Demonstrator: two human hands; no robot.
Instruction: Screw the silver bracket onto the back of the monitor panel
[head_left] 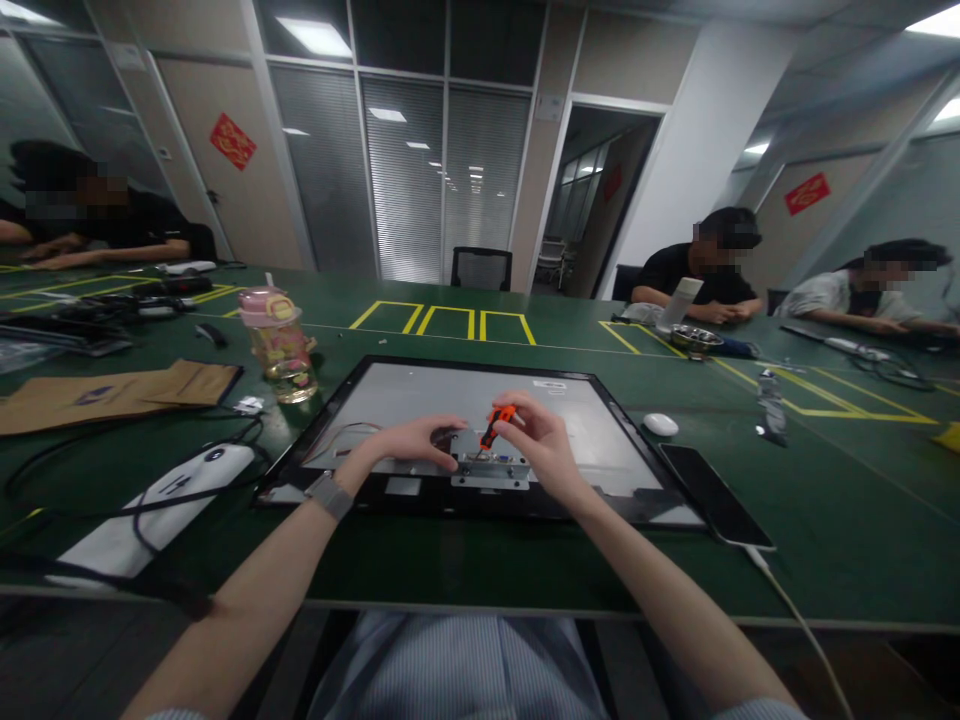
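Note:
A flat display panel with a black frame lies on the table in front of me, its grey back facing up. Near its close edge sits a metal bracket with small connectors. My right hand pinches a small orange and black screwdriver, tilted with its tip down at the bracket. Curved around the bracket's left end is my left hand, thumb on the near side and fingers on the far side; part of its grip is hidden. A thin cable lies on the panel beside the left wrist.
To the left are a pink-lidded bottle, a brown paper bag and a white power bank with black cables. On the right lie a phone and a white case. Other people sit across the green table.

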